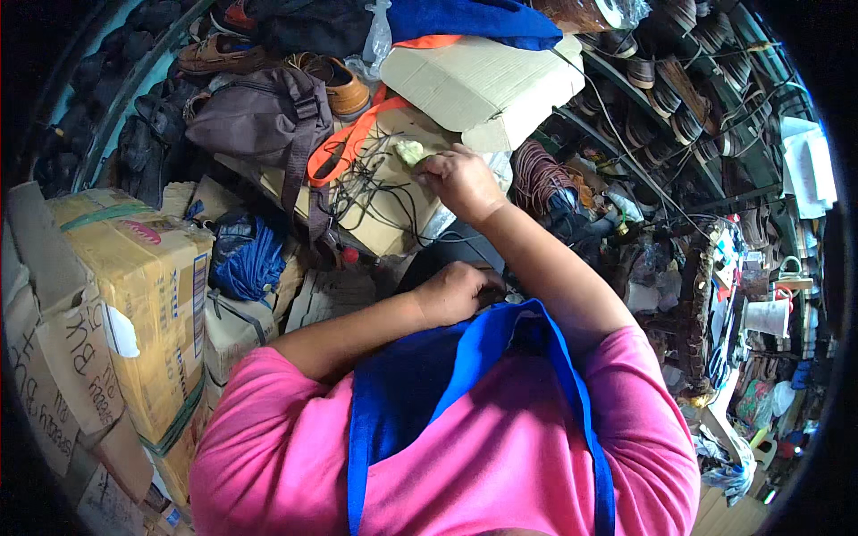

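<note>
My right hand [463, 183] reaches out over a cardboard sheet [382, 234], its fingers bent together. Just beyond its fingertips lies a pale yellow-green lump [408, 151], perhaps wax; I cannot tell whether they touch it. Loose black cords [368, 191] spread in a tangle to the left of that hand. Close to my body, my left hand [456, 293] is curled closed above the blue apron [402, 393]. What either hand grips, if anything, is too hidden to make out. A dark rounded thing [451, 255] rests between my hands, partly covered by them.
An orange strap [344, 152] and a dark purple bag [259, 125] lie left of the cords. A brown shoe [344, 89] sits behind. A cardboard piece [487, 80] leans at the back. Large cartons [152, 295] stand at left; shoe racks [679, 98] rise at right.
</note>
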{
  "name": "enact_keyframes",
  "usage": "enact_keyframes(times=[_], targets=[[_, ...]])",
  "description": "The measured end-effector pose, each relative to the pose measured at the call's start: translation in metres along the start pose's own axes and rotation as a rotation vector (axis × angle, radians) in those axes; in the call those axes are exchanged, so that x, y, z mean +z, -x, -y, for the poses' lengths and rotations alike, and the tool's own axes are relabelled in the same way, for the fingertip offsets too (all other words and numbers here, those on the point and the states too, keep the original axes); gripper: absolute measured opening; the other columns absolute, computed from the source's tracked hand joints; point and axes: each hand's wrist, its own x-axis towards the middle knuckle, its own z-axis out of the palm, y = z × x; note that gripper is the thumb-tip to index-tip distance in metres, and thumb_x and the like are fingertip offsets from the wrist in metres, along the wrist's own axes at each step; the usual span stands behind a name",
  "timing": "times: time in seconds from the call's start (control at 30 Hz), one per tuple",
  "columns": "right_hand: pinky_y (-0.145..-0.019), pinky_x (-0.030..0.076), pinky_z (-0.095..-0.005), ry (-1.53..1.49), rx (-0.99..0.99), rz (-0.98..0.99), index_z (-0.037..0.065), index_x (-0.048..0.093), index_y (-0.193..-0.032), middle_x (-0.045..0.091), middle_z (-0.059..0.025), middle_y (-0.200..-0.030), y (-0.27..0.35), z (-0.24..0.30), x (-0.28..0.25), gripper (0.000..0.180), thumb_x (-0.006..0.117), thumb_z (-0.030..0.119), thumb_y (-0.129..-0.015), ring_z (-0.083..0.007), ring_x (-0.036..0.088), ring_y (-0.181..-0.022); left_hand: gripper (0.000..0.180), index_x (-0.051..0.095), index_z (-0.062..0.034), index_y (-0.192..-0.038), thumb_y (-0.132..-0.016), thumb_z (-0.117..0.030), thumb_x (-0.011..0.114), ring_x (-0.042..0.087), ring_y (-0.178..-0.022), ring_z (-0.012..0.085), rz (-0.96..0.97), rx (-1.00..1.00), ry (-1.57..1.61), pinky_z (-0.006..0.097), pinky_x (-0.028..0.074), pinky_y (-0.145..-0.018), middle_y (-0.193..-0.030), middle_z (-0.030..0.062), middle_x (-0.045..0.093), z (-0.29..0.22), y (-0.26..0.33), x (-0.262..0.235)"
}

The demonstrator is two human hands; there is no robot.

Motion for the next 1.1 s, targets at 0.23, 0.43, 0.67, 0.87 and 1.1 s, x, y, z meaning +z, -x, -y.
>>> enact_keyframes(times=[0.23, 0.43, 0.67, 0.87, 1.1], targets=[[-0.072, 0.046, -0.0372, 0.018, -0.105, -0.133, 0.010, 0.066, -0.082, 0.062, -0.0086, -0.079, -0.011, 0.016, 0.004, 0.011, 0.065, 0.019, -0.076, -0.0280, 0.058, -0.077, 0.014, 0.064, -0.0020, -0.088, -0.076, -0.010, 0.063, 0.062, -0.081, 0.0337, -0.058, 0.048, 0.092, 0.040, 0.049, -0.074, -0.085, 0.0163, 0.064, -0.002, 0.005, -0.010], [-0.073, 0.048, -0.0352, -0.177, 0.104, -0.143, 0.008, 0.065, -0.093, 0.061, -0.0129, -0.089, 0.011, 0.016, -0.028, 0.017, 0.065, 0.019, -0.079, -0.0298, 0.059, -0.083, 0.009, 0.063, 0.0000, -0.084, -0.077, -0.006, 0.063, 0.065, -0.075, 0.0250, -0.232, -0.062, 0.212, 0.034, 0.049, -0.068, -0.080, 0.0151, 0.065, -0.002, 0.001, -0.017], [-0.081, 0.046, -0.0310, -0.532, 0.327, -0.013, 0.005, 0.067, -0.096, 0.065, -0.0073, -0.090, 0.091, 0.032, -0.096, 0.022, 0.070, 0.009, -0.075, -0.0181, 0.060, -0.089, 0.013, 0.060, -0.0019, -0.095, -0.086, -0.011, 0.058, 0.054, -0.067, 0.0077, -0.323, -0.257, 0.994, 0.023, 0.045, -0.059, -0.080, 0.0003, 0.060, -0.005, -0.032, -0.022], [-0.075, 0.050, -0.0340, -0.385, 0.315, -0.240, 0.005, 0.067, -0.093, 0.065, -0.0113, -0.088, 0.150, 0.021, -0.105, 0.020, 0.069, 0.010, -0.074, -0.0250, 0.063, -0.082, 0.018, 0.056, -0.0062, -0.103, -0.091, -0.019, 0.053, 0.050, -0.072, 0.0079, -0.110, -0.432, 1.243, 0.025, 0.044, -0.063, -0.086, -0.0001, 0.056, -0.043, -0.047, -0.009], [-0.066, 0.048, -0.0318, -0.329, 0.388, -0.500, 0.003, 0.066, -0.084, 0.060, -0.0101, -0.076, 0.205, 0.026, -0.143, 0.011, 0.067, 0.010, -0.076, -0.0230, 0.061, -0.073, 0.017, 0.061, -0.0010, -0.096, -0.088, -0.016, 0.059, 0.052, -0.063, 0.0093, -0.021, -0.450, 1.029, 0.024, 0.043, -0.059, -0.072, 0.0022, 0.057, -0.072, -0.068, 0.024]])
